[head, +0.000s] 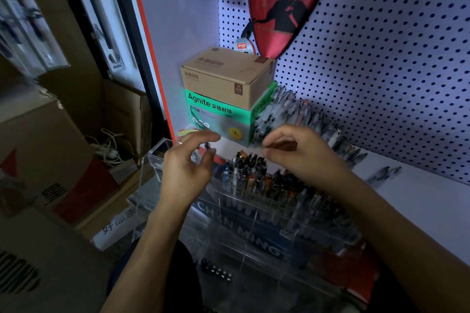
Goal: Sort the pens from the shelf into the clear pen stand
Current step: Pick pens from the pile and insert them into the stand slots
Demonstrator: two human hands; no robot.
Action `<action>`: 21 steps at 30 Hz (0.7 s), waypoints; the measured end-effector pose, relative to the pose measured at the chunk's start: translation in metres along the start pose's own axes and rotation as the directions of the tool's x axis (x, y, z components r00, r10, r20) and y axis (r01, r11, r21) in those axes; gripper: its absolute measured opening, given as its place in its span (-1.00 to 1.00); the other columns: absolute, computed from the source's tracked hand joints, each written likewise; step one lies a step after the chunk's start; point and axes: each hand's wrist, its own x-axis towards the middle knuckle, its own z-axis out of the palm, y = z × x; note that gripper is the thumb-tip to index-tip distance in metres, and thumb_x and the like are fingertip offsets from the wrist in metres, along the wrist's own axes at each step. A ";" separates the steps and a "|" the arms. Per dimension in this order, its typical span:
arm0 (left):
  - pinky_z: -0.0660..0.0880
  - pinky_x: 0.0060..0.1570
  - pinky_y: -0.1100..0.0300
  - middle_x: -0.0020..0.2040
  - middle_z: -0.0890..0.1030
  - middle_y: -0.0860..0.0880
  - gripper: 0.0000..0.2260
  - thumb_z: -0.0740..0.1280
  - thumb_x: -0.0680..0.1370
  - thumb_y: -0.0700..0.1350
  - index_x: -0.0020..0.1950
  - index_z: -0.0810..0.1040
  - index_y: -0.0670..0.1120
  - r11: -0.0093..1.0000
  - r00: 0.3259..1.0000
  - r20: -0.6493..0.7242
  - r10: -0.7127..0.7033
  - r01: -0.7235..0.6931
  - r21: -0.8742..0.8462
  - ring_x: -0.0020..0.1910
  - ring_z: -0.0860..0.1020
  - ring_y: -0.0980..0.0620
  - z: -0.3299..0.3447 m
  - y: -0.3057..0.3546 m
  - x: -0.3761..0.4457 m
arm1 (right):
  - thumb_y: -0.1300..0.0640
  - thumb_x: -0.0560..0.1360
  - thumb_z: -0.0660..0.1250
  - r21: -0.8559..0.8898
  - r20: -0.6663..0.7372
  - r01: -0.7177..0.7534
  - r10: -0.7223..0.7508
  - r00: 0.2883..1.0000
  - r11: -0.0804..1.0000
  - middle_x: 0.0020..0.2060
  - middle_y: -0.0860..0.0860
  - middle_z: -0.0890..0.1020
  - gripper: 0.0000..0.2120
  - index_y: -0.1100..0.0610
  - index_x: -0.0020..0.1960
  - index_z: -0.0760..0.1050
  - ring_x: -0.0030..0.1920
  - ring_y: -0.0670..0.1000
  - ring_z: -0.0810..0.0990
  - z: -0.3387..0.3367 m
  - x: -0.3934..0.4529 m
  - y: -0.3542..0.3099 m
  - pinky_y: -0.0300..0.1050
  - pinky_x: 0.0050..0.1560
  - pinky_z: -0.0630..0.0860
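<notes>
Clear pen stand (254, 201) at the shelf's (419, 193) front edge: upright pens (250, 168) fill its back row. Left hand (187, 162) and right hand (297, 152) above it, fingers loosely curled, grasping nothing visible.

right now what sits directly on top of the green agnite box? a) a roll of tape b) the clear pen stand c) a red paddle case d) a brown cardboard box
d: the brown cardboard box rests on the green Agnite box at the shelf's left end.

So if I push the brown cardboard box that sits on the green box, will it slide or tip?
The brown cardboard box would probably slide: it rests flat on the green box. It looks closed and squat, so tipping seems unlikely. Its weight cannot be judged.
</notes>
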 end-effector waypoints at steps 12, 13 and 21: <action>0.53 -0.08 0.35 -0.13 0.69 0.12 -0.88 0.44 0.51 -0.22 -0.03 0.68 -0.01 0.963 0.834 0.545 0.086 0.070 -0.259 -0.13 0.64 0.21 0.076 0.099 0.053 | 0.02 0.57 0.36 -0.110 -0.304 -0.194 0.153 0.940 0.975 -0.10 -0.11 0.64 -0.91 0.00 0.04 0.58 -0.09 -0.13 0.61 -0.091 -0.051 0.052 -0.27 -0.07 0.48; 0.54 -0.09 0.34 -0.14 0.69 0.10 -0.89 0.43 0.52 -0.21 -0.03 0.68 -0.02 0.969 0.802 0.589 0.097 0.060 -0.241 -0.13 0.64 0.20 0.087 0.105 0.057 | 0.03 0.59 0.34 -0.182 -0.330 -0.248 0.178 0.927 0.952 -0.11 -0.09 0.62 -0.91 0.02 0.04 0.58 -0.09 -0.10 0.60 -0.098 -0.054 0.064 -0.25 -0.08 0.45; 0.48 -0.03 0.28 0.04 0.63 0.02 -0.83 0.34 0.59 -0.14 0.16 0.63 -0.06 0.983 0.479 0.869 0.120 -0.183 -0.035 -0.10 0.56 0.19 0.170 0.144 0.073 | 0.19 0.60 0.20 -0.292 -0.323 -0.561 0.472 0.820 0.775 -0.09 0.12 0.58 -0.82 0.14 0.13 0.55 -0.19 0.06 0.50 -0.118 -0.071 0.171 -0.12 -0.24 0.42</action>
